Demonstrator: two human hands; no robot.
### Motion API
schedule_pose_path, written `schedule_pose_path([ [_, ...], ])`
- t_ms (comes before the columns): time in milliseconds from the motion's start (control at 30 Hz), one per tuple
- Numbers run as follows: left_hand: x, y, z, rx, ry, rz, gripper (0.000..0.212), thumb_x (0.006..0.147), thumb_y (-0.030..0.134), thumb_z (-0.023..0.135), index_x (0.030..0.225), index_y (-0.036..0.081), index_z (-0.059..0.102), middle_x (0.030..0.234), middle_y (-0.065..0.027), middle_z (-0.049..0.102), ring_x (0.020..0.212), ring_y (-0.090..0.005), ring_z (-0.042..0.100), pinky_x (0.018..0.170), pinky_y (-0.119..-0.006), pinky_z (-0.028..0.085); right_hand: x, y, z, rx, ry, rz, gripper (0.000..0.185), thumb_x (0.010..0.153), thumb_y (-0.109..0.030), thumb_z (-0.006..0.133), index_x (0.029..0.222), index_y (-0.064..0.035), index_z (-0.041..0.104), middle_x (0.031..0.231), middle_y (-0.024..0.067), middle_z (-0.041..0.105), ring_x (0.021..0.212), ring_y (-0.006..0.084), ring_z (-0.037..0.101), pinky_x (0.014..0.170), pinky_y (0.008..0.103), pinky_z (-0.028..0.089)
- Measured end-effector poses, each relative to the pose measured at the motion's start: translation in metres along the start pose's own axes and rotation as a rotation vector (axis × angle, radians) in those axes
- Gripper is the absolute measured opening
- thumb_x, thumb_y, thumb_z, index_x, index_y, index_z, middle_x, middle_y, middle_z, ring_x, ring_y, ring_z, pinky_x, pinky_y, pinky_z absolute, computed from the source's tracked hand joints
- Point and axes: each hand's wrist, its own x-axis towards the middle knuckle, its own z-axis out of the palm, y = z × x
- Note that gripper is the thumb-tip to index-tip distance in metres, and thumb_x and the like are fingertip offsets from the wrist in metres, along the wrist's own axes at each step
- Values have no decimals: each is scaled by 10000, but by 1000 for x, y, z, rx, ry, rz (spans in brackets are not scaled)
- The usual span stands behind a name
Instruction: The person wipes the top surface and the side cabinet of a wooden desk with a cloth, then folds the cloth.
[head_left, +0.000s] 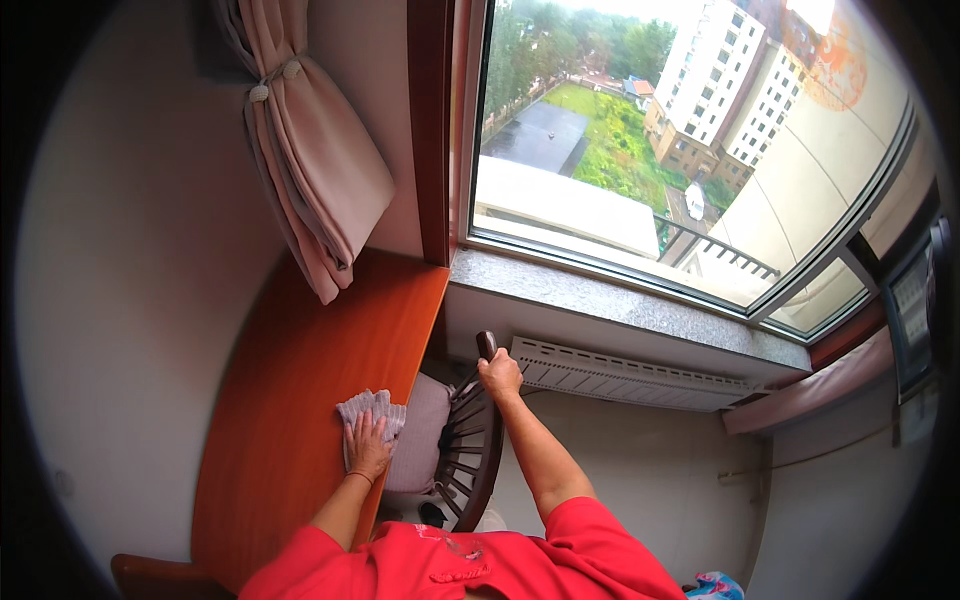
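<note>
My left hand (367, 448) holds a grey-mauve ribbed cloth (384, 407) down against the reddish-brown wooden tabletop (300, 420), close to its right edge. The fingers are spread over the cloth, and its ruffled edge sticks out beyond them. With my right hand (500, 373) I grip the end of the curved dark wooden armrest (487, 343) of a spindle-back chair (491, 465). The chair's seat carries a mauve cushion (420, 435), partly under the table edge.
Ahead are a granite windowsill (600, 296) and a white radiator (622, 375) below it. A tied beige curtain (322, 172) hangs over the table's far end. Another wooden chair (161, 576) stands at lower left. A dark-framed screen (911, 322) is at far right.
</note>
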Motion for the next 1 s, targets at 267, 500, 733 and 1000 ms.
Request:
schedule_pose_path([
  [267, -74, -12, -15, -11, -26, -42, 636, 727, 350, 699, 1286, 138, 483, 1436, -151, 328, 1351, -312, 260, 1101, -524, 157, -5, -5, -1, -71, 57, 3, 375, 779, -359, 591, 968, -36, 583, 919, 231, 655, 906, 395, 633, 817, 480, 485],
  [500, -153, -49, -38, -38, -75, -146, 620, 767, 390, 657, 1300, 133, 470, 1445, -154, 318, 1354, -312, 260, 1105, -530, 148, -6, -7, 0, -150, 75, -13, 408, 790, -379, 593, 984, -21, 561, 931, 231, 653, 909, 393, 634, 817, 481, 485],
  [733, -215, -166, -61, 107, -63, -1151, 597, 873, 380, 510, 1394, 130, 359, 1479, -160, 259, 1373, -303, 228, 1103, -553, 136, -7, -10, 1, -168, 98, -22, 409, 790, -378, 596, 981, -19, 562, 931, 224, 655, 903, 386, 637, 811, 469, 490],
  [1000, -90, -192, -70, 224, 1, -1189, 542, 913, 442, 429, 1346, 116, 411, 1423, -110, 319, 1302, -279, 298, 1033, -556, 235, -5, -13, 1, -163, 55, 12, 421, 786, -383, 603, 984, -13, 573, 956, 230, 650, 939, 386, 624, 841, 466, 472],
])
